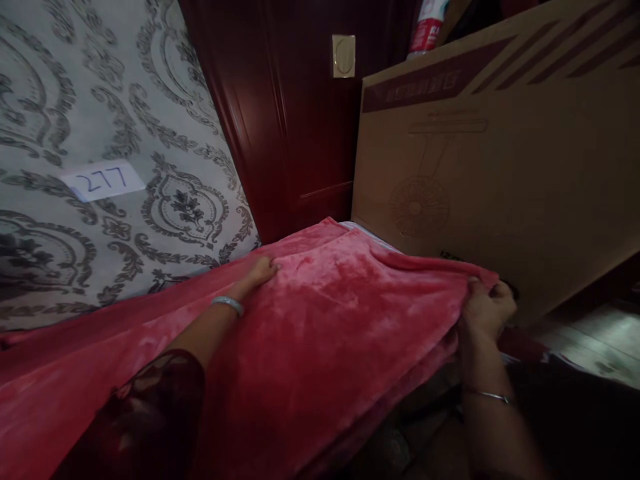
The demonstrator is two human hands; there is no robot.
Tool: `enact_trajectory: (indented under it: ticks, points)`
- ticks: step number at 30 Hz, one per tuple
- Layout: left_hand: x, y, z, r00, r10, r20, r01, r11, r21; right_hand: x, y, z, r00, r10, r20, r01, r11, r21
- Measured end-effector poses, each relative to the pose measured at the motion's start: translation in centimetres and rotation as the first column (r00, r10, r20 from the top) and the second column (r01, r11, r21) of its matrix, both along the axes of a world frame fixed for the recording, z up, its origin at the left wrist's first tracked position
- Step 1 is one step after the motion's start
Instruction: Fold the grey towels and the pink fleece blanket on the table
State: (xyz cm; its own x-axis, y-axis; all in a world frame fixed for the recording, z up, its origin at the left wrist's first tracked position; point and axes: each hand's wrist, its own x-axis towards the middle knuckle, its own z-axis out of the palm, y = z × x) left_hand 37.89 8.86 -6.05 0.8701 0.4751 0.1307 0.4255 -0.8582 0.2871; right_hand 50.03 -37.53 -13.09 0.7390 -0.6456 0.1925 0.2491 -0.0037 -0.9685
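A pinkish-red plush blanket (320, 333) spreads across the lower half of the view, with soft folds and a raised edge at the right. My right hand (485, 308) is closed around that edge near a corner and holds it up off the surface below. On the far part of the cloth, my left hand (261, 272) has its fingers curled and pinching the fabric. A strip of whitish cloth (373, 235) shows from under the blanket's far edge.
A large cardboard box (500, 160) stands close behind my right hand, with a red-and-white bottle (427, 30) above its edge. Left is a patterned wall (185, 207) bearing a paper marked 277 (107, 180). A dark red wooden panel (310, 133) stands between them. Tiled floor (600, 340) shows right.
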Motion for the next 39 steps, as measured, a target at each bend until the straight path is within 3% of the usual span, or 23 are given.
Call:
enact_trajectory:
  ticks: [4,8,15,21,25,29,33,36,39]
  points:
    - [-0.3,1.0,-0.1,0.998,0.009,-0.066,-0.008,1.0,0.02,-0.2,0.0,-1.5,0.997,-0.069,0.019,0.068,0.996,0.057]
    - [1.4,0.2,-0.3,0.984,-0.038,-0.172,0.043,0.999,0.025,-0.8,-0.1,-2.8,1.0,-0.024,0.008,0.023,0.998,0.06]
    - [10.5,-6.1,0.0,0.958,-0.195,-0.208,0.2,0.98,0.004,-2.1,-0.5,-3.8,0.995,0.081,-0.058,-0.078,0.996,0.049]
    - [17.7,-11.0,-1.1,0.965,-0.221,-0.144,0.221,0.975,-0.016,-3.1,-1.1,-4.5,0.977,0.162,-0.142,-0.185,0.969,-0.163]
    - [20.7,-12.8,-2.4,0.978,-0.192,-0.085,0.187,0.981,-0.057,-3.2,-1.0,-4.9,0.974,0.164,-0.157,-0.201,0.943,-0.263]
    - [21.9,-13.2,-1.8,0.983,-0.179,0.045,0.182,0.98,-0.077,-3.2,-0.4,-2.6,0.993,0.114,-0.011,-0.114,0.974,-0.197]
    - [22.9,-12.0,1.5,0.966,-0.094,0.24,0.107,0.993,-0.042,-2.6,0.5,0.3,0.997,0.052,0.065,-0.044,0.993,-0.111]
    - [23.9,-11.3,2.5,0.96,-0.079,0.269,0.092,0.995,-0.038,-1.8,1.2,-0.1,0.996,0.071,0.052,-0.065,0.992,-0.109]
    - [24.7,-11.2,0.1,0.983,-0.081,0.164,0.092,0.994,-0.058,-1.1,1.4,-2.4,0.994,0.11,-0.025,-0.112,0.981,-0.16]
